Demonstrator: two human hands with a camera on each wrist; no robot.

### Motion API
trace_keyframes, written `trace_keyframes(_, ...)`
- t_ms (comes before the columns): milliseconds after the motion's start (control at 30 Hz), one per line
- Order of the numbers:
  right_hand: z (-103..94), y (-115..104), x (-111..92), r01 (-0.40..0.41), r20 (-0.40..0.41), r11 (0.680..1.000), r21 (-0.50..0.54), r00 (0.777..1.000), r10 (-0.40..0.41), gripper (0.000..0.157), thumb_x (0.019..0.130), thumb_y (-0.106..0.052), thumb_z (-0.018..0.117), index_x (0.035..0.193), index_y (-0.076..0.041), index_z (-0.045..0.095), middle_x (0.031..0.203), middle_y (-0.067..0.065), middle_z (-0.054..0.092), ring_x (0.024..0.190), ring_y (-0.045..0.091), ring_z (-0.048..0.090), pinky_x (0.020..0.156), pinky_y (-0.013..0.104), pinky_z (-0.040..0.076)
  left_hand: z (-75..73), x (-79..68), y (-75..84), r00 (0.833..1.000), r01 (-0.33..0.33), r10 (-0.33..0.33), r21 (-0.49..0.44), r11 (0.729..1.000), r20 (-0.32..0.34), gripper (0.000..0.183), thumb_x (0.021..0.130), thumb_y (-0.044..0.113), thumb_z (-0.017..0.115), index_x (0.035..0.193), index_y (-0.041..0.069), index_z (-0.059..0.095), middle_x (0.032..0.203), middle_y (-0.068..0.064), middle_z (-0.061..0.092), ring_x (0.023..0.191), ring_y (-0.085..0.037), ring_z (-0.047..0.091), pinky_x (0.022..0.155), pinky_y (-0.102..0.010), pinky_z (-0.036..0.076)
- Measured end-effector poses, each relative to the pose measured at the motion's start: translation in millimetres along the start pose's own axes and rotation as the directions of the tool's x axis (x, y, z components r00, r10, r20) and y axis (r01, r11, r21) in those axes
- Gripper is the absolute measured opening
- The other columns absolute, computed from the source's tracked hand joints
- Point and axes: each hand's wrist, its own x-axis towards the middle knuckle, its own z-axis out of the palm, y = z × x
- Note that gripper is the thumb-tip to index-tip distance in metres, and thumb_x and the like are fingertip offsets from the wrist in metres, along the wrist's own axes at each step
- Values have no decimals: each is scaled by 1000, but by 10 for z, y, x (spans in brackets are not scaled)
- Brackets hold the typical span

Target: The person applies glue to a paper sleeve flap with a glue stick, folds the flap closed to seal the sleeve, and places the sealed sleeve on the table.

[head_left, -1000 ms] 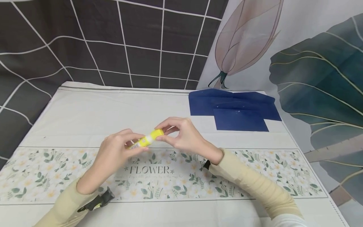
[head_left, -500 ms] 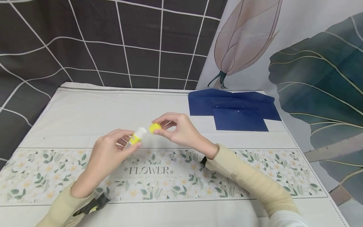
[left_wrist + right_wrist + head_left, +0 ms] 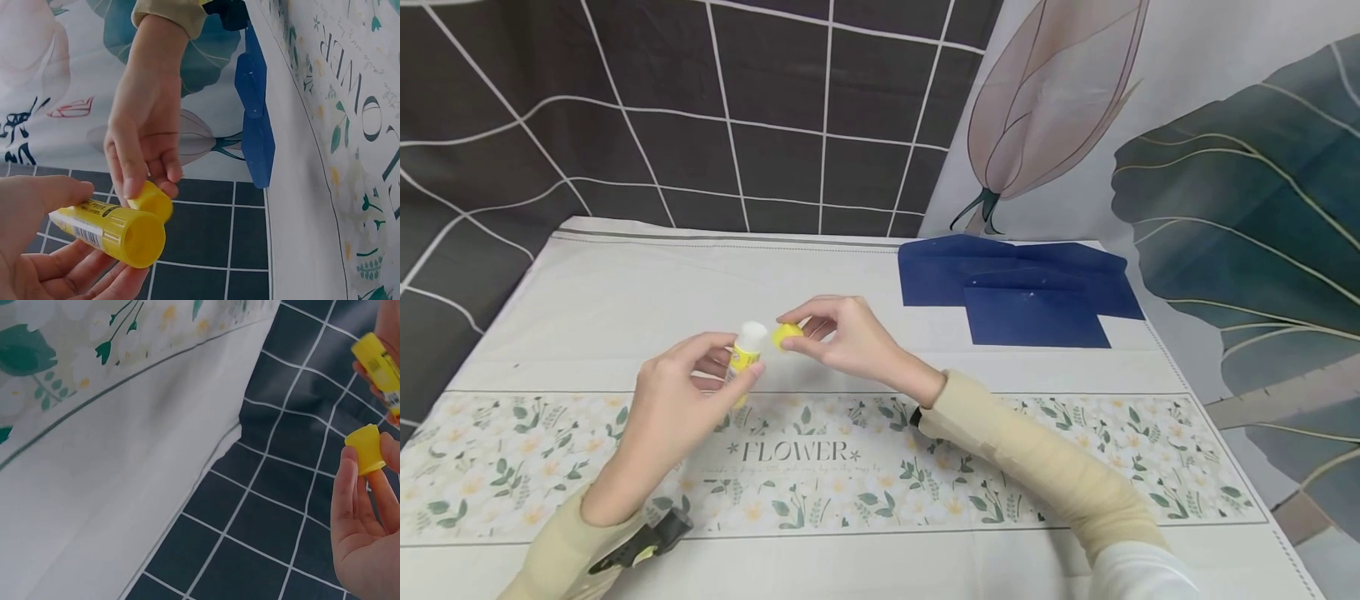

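Note:
My left hand [image 3: 677, 392] holds a yellow glue stick [image 3: 743, 358] between thumb and fingers, tilted up with its white top end bare. In the left wrist view the yellow base of the glue stick [image 3: 115, 231] faces the camera, a barcode on its side. Just to the right of that white end, my right hand [image 3: 857, 346] pinches the yellow cap [image 3: 787, 335] by thumb and fingertips. Cap and stick are apart, both held above the table. The right wrist view shows the cap [image 3: 367, 449] gripped at its sides, below the glue stick [image 3: 379, 365].
Several dark blue envelopes [image 3: 1037, 317] lie overlapping at the table's back right. A white cloth with a floral band [image 3: 970, 500] covers the table [image 3: 647, 292]. Behind it hangs a dark grid-patterned curtain [image 3: 775, 108], with a leaf-printed one [image 3: 1240, 208] at right.
A second ago the cap sat on the glue stick. My right hand has pulled it off. Both hands have since shifted left, and the stick has turned more upright.

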Motion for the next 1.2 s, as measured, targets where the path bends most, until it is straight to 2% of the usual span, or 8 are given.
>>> trace_keyframes(133, 87, 30, 41, -32, 42, 999, -14, 999, 32, 26, 81, -14, 77, 105, -6, 73, 99, 5, 74, 75, 6, 65, 70, 16, 55, -3, 13, 17, 1000, 0, -1, -26, 1000, -25, 28, 80, 17, 77, 104, 3, 70, 81, -9, 71, 73, -22, 68, 63, -5, 50)
trace_keyframes(400, 270, 81, 70, -91, 135, 994, -58, 986, 98, 27, 79, -14, 77, 105, -9, 70, 99, 3, 73, 75, 5, 65, 69, 13, 53, -13, 14, 41, 999, 14, -16, -56, 998, -41, 26, 80, 16, 77, 102, 4, 70, 83, -9, 71, 74, -15, 67, 63, -4, 49)
trace_keyframes(567, 363, 110, 85, -54, 180, 987, -153, 980, 82, 25, 79, -15, 76, 103, -10, 72, 99, 1, 74, 79, 5, 66, 69, 10, 50, -15, 24, 37, 999, 6, -9, -59, 998, -38, 26, 79, 15, 77, 102, 4, 70, 82, -9, 71, 73, -11, 66, 63, -4, 49)
trace_keyframes(767, 501, 100, 61, -40, 293, 962, -271, 948, 122, 35, 80, -15, 76, 114, -10, 69, 108, 1, 72, 89, 4, 65, 74, 7, 49, -13, 26, 31, 999, 7, -9, -36, 999, -37, 27, 79, 18, 79, 101, 4, 70, 81, -9, 72, 72, -7, 65, 63, -5, 50)
trace_keyframes(900, 601, 101, 23, -20, 325, 957, -289, 938, 118, 38, 81, -13, 75, 117, -9, 66, 110, 3, 72, 95, 6, 66, 81, 9, 50, -18, 21, 35, 999, 27, -28, -28, 999, -21, 29, 79, 22, 79, 102, 6, 70, 83, -9, 72, 72, -7, 65, 62, -7, 50)
trace_keyframes(1033, 677, 110, 5, 43, 347, 955, -295, 936, 65, 39, 82, -11, 73, 120, -10, 65, 112, 2, 71, 100, 7, 67, 87, 10, 49, -23, 19, 42, 999, 34, -34, -37, 999, -16, 28, 79, 21, 79, 102, 6, 71, 83, -9, 72, 72, -8, 66, 61, -7, 50)
trace_keyframes(1200, 725, 100, -6, 82, 381, 947, -312, 924, 45, 44, 84, -9, 70, 127, -12, 61, 117, 2, 69, 104, 8, 66, 91, 11, 47, -25, 13, 41, 999, 35, -36, -46, 998, -21, 28, 79, 20, 79, 102, 7, 71, 83, -9, 72, 72, -1, 63, 61, -10, 52)
